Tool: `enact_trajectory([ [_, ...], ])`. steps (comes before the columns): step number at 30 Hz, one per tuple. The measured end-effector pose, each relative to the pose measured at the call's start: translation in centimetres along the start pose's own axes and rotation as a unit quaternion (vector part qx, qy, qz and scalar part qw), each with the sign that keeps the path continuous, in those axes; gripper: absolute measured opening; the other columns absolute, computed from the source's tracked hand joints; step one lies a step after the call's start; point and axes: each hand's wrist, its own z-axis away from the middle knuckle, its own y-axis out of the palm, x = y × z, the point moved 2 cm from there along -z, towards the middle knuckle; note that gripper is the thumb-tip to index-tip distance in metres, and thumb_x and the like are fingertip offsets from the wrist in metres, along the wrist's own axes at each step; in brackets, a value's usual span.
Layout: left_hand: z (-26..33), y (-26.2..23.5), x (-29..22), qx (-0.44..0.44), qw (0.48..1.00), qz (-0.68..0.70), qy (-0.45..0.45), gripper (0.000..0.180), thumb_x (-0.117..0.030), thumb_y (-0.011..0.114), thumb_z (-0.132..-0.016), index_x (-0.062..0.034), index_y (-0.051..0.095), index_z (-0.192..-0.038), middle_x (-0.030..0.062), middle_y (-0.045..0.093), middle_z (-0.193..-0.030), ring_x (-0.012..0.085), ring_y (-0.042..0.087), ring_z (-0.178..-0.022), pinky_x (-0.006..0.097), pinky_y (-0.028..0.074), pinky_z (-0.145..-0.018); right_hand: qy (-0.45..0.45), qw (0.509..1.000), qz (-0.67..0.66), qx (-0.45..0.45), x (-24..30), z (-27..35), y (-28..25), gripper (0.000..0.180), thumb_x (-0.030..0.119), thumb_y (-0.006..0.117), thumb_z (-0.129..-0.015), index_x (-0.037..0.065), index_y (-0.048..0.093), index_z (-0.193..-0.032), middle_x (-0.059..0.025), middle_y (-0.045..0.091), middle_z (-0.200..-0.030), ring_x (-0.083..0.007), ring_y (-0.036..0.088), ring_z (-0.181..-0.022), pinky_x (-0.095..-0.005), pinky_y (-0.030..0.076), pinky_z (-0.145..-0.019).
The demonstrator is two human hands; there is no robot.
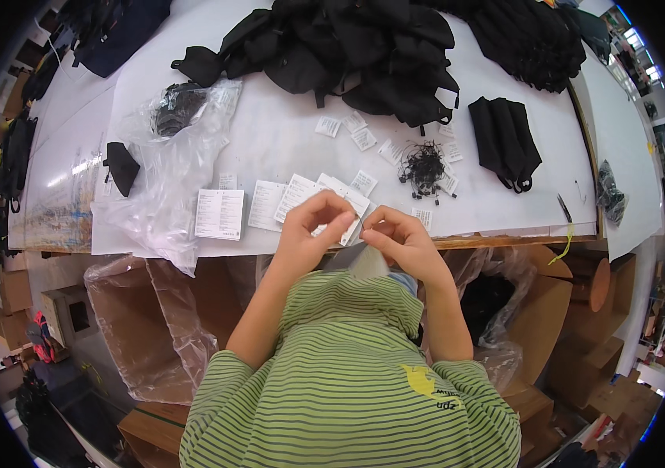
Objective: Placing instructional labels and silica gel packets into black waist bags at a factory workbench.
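Note:
Both my hands are raised close together at the table's front edge, in the middle. My left hand (315, 226) has its thumb and forefinger curled together in a pinch; what they hold is too small to make out. The fingers of my right hand (403, 240) are pressed together too, on something small and dark. Below them hangs a flat grey-and-white piece (369, 264), partly hidden; its attachment is unclear. White printed cards (268, 204) lie fanned out just beyond my left hand, with a stack of cards (219, 214) to the left. A tangle of black tag strings (421, 165) lies beyond my right hand.
A heap of black fabric pieces (340, 51) covers the far middle. Folded black pieces (504, 144) lie right, near small snips (564, 209) with a yellow cord. A clear plastic bag (168, 164) lies left. Open cardboard boxes (215, 292) stand under the table edge.

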Motion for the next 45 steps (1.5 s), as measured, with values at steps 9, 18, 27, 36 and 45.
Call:
enact_trajectory([
  [9,-18.6,-8.5,9.1,-0.218,0.903,-0.365,0.064,0.041,-0.032,0.07,-0.079,0.0009,0.061,-0.1,0.0119,0.059,-0.09,0.0232,0.058,-0.076,0.033,0.047,-0.071,0.009,0.995,-0.06,-0.084,0.6,0.5,-1.2,0.011,0.009,0.066,-0.084,0.003,0.058,-0.079,0.0017,0.051,-0.058,-0.003,0.042,-0.046,-0.0183,0.03,-0.043],
  [18,-16.6,-3.8,5.1,-0.23,0.891,-0.354,0.166,0.026,-0.024,0.07,-0.08,0.0009,0.066,-0.086,0.0072,0.06,-0.083,0.015,0.053,-0.067,0.028,0.043,-0.064,0.002,0.988,-0.051,-0.146,-0.1,1.3,-2.1,0.012,0.009,0.067,-0.083,0.005,0.058,-0.076,0.0031,0.052,-0.059,-0.0033,0.042,-0.047,-0.0192,0.03,-0.043],
  [27,-4.3,-0.3,0.9,-0.066,0.983,-0.17,0.018,0.017,-0.013,0.067,-0.082,-0.0031,0.069,-0.096,-0.002,0.061,-0.074,0.004,0.045,-0.06,0.021,0.036,-0.055,-0.079,0.942,0.246,-0.216,-0.4,-1.7,-1.4,0.013,0.015,0.069,-0.081,0.003,0.063,-0.081,0.0007,0.044,-0.049,-0.0051,0.04,-0.047,-0.0242,0.03,-0.045],
  [36,-0.8,-1.3,2.4,-0.046,0.989,-0.136,-0.046,0.021,-0.008,0.065,-0.082,-0.0012,0.068,-0.101,-0.0024,0.064,-0.079,0.0031,0.038,-0.059,0.02,0.033,-0.053,-0.056,0.924,0.355,-0.128,0.7,-2.0,0.9,0.01,0.012,0.065,-0.076,0.005,0.064,-0.084,-0.009,0.05,-0.055,-0.0188,0.047,-0.047,-0.0307,0.038,-0.048],
  [45,-0.5,-0.5,0.7,-0.137,0.958,-0.246,0.062,0.01,-0.006,0.065,-0.079,0.0002,0.066,-0.087,-0.0002,0.06,-0.076,0.0051,0.038,-0.054,0.021,0.032,-0.052,-0.05,0.933,0.337,-0.116,0.0,-2.0,1.1,0.014,0.013,0.067,-0.078,0.005,0.063,-0.089,-0.0045,0.051,-0.058,-0.0127,0.045,-0.048,-0.0281,0.035,-0.047],
])
